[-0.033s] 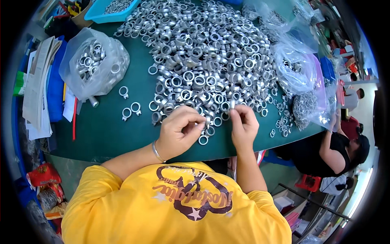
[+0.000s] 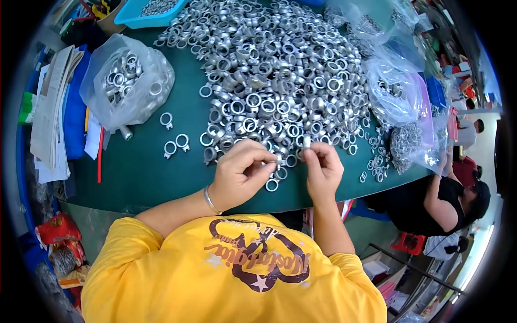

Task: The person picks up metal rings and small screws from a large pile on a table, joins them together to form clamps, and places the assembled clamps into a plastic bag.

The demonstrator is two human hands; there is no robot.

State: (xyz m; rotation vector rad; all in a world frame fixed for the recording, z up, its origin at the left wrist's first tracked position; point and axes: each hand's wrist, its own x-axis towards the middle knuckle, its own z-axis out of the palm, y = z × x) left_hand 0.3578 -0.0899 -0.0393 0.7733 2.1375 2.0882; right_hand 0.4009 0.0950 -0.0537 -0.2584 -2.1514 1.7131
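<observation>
A large heap of small metal ring clamps (image 2: 280, 70) covers the middle of the green table (image 2: 134, 183). At the heap's near edge my right hand (image 2: 325, 173) pinches a ring clamp (image 2: 307, 141), seen edge-on, between thumb and forefinger. My left hand (image 2: 239, 175) is closed, its thumb and forefinger brought together beside the heap's loose rings. Whatever its fingertips hold is too small to make out. Just below them lies a single ring clamp (image 2: 272, 185). Apart from the heap, to the left, a few more ring clamps (image 2: 170, 148) rest on the table.
At the left stands a plastic bag (image 2: 156, 64) of ring clamps, near upright papers (image 2: 51, 113). A blue tray (image 2: 129, 20) of small parts is at the far left. Right of the heap are clear bags (image 2: 396, 102) and thinner rings (image 2: 375, 168). Another person (image 2: 441, 204) sits at the right.
The whole table scene has shifted very slightly to the right in view. Both hands keep nearly the same pose.
</observation>
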